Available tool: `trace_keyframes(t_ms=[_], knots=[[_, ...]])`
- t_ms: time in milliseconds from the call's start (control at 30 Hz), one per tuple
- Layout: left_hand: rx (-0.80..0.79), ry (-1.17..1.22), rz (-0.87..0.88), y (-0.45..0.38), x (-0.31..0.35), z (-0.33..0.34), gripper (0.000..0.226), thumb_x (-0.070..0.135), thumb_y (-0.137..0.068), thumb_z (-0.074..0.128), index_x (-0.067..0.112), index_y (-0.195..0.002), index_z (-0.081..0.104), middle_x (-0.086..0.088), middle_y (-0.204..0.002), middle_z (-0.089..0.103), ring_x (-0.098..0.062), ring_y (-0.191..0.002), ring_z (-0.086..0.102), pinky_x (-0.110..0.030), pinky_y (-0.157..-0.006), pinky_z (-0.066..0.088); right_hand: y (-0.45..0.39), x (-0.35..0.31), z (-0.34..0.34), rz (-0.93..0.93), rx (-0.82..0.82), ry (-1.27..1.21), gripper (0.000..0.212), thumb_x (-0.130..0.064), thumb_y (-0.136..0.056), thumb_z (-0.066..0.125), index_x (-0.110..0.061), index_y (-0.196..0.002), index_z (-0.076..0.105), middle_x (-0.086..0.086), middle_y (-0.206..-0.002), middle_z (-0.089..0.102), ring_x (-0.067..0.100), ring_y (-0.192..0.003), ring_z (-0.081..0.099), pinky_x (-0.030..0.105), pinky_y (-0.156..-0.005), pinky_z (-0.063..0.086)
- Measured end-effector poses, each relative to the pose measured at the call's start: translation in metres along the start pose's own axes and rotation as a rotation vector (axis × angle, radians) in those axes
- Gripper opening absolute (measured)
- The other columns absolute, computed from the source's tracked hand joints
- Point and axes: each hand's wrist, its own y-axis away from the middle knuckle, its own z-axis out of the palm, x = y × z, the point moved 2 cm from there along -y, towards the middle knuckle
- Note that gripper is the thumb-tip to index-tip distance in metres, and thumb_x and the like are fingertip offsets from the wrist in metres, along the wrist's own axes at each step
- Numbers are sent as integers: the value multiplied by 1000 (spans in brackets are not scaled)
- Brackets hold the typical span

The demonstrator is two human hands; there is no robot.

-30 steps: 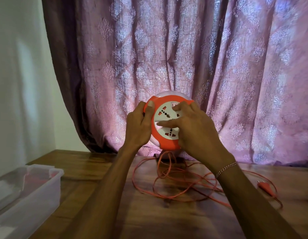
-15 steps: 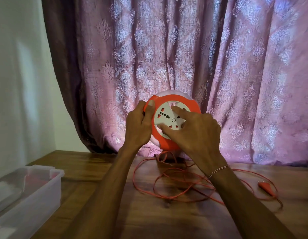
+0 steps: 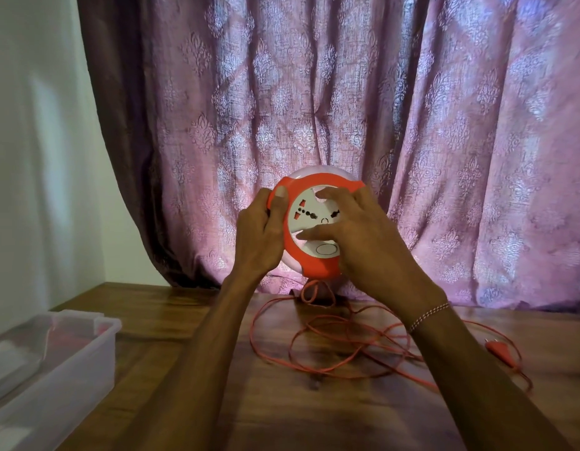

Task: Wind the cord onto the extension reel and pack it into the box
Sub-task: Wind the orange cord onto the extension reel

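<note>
Head view | left hand (image 3: 261,236) gripping extension reel (image 3: 314,222) rim | right hand (image 3: 363,242) fingers spread, pressing white dial | loose cord (image 3: 330,346) lying directly below.

Backdrop: mauve damask-pattern curtain (image 3: 347,109), heavy vertical folds, spans 10 to 3 o'clock, hem touching the surface. Light glows through the cloth, brightest toward 2 o'clock. Darker brown curtain edge (image 3: 119,141) at 10 o'clock. Plain white wall (image 3: 31,141) at 9 o'clock. Brown wood-grain surface (image 3: 191,317) across the bottom, slightly glossy.
</note>
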Motion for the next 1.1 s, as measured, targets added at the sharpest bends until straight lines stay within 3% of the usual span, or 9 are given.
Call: trace_keyframes(t_ms=[167, 333, 600, 767, 1000, 1100], knots=[[-12, -14, 6, 2, 1, 0, 59, 64, -98, 39, 9, -83, 54, -3, -69, 65, -26, -68, 63, -56, -65, 53, 1, 0, 1, 26, 16, 77, 52, -24, -64, 84, -43, -110, 71, 7, -128, 56, 37, -110, 48, 47, -83, 41], [-24, -44, 9, 2, 2, 1, 55, 65, -98, 39, 15, -81, 55, 2, -71, 68, -18, -69, 66, -52, -66, 55, 2, 1, 4, 62, 44, 78, 54, -27, -65, 79, -48, -114, 67, 8, -123, 55, 35, -109, 49, 45, -79, 42], [-12, -37, 22, 2, 1, 2, 61, 65, -98, 39, 8, -83, 54, -11, -71, 66, -35, -71, 65, -58, -66, 54, 3, 4, 5, 120, 120, 49, 53, -27, -72, 68, -48, -120, 63, 8, -105, 55, 32, -103, 54, 42, -75, 46], [-19, -54, 21, 3, 2, 2, 66, 69, -97, 37, 7, -87, 58, -12, -74, 69, -33, -70, 68, -58, -65, 55, 5, 2, 7, 205, 168, -11, 57, -36, -64, 73, -46, -119, 65, 9, -98, 59, 32, -92, 61, 40, -73, 53], [-20, -79, 36, 2, 2, 3, 56, 65, -98, 38, 16, -79, 54, -5, -66, 65, -26, -64, 65, -58, -63, 53, 8, -1, 17, 300, 198, -119, 59, -51, -68, 67, -47, -126, 60, 8, -118, 63, 31, -103, 63, 41, -84, 54], [2, -74, 32, 3, 3, 3, 49, 62, -99, 40, 22, -71, 46, 3, -59, 55, -19, -59, 51, -55, -64, 49, 5, -1, 13, 398, 326, -128, 61, -66, -63, 69, -39, -118, 68, 2, -100, 75, 29, -90, 69, 36, -76, 55]])
